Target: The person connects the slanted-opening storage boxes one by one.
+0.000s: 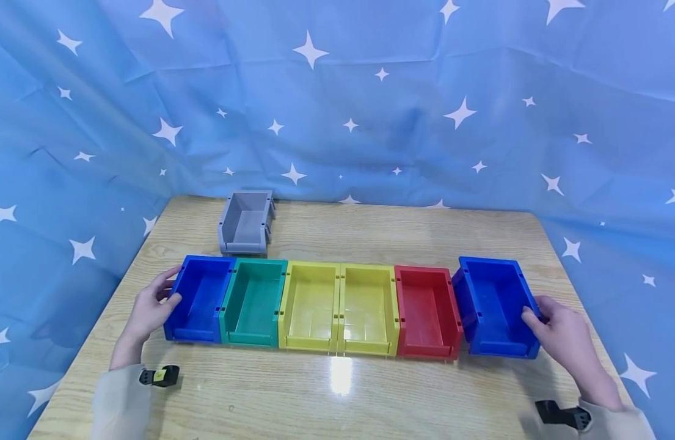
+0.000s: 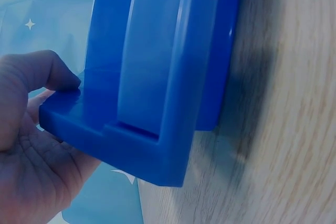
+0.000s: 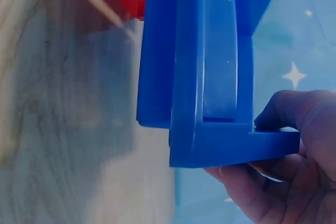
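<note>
My left hand [image 1: 148, 308] grips the outer side wall of a blue bin [image 1: 198, 299] at the row's left end, thumb over the rim. In the left wrist view, the thumb presses inside the wall of this blue bin [image 2: 157, 77] and the fingers lie outside. My right hand [image 1: 565, 333] pinches the right wall of another blue bin [image 1: 496, 305], which stands slightly turned beside the red bin [image 1: 427, 311]. The right wrist view has that blue bin [image 3: 210, 77] close up, with thumb inside and fingers beneath the wall's edge. Both bins have nothing inside.
Between the blue bins stand a green bin [image 1: 255, 302], a yellow bin [image 1: 311, 305], a second yellow bin [image 1: 368, 308] and the red one, side by side. A grey bin [image 1: 246, 221] sits behind the row on the wooden table [image 1: 260, 391]. A blue starry curtain [image 1: 337, 91] hangs behind.
</note>
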Demonstrator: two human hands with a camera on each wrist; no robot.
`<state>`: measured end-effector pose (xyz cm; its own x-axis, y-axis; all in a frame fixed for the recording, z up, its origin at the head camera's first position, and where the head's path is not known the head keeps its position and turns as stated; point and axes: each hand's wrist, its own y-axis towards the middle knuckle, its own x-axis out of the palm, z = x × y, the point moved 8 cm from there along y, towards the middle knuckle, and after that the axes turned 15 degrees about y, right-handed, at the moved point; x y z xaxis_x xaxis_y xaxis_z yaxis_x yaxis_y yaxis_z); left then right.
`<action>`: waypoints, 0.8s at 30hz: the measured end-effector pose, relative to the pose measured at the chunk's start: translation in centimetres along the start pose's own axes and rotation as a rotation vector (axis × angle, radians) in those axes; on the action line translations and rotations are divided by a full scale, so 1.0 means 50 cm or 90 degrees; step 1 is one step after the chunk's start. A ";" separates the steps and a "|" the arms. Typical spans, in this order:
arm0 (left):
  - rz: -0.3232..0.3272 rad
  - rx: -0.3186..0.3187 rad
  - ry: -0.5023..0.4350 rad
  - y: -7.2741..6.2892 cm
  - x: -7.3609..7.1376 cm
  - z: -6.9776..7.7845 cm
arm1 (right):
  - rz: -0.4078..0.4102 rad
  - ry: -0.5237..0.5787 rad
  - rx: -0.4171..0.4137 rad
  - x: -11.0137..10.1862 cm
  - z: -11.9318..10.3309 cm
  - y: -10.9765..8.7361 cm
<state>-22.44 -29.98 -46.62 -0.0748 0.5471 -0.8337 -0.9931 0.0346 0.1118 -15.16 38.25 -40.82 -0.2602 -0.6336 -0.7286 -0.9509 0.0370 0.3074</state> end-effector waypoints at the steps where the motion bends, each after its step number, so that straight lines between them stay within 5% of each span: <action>1: 0.001 0.001 -0.002 0.000 -0.001 0.000 | -0.005 -0.001 0.004 0.002 0.002 -0.001; 6: 0.002 -0.003 0.003 -0.001 -0.002 -0.001 | -0.012 0.012 0.020 0.000 0.006 -0.001; 14: -0.004 -0.012 0.001 0.001 0.001 0.002 | 0.079 0.080 0.009 -0.023 -0.039 0.003; 24: -0.007 -0.015 0.008 0.002 0.002 -0.001 | -0.156 0.170 -0.130 0.104 -0.153 0.007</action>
<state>-22.57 -29.96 -46.73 -0.0648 0.5362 -0.8416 -0.9957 0.0207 0.0899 -15.55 29.05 -39.79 0.0482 -0.7841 -0.6187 -0.9197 -0.2765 0.2788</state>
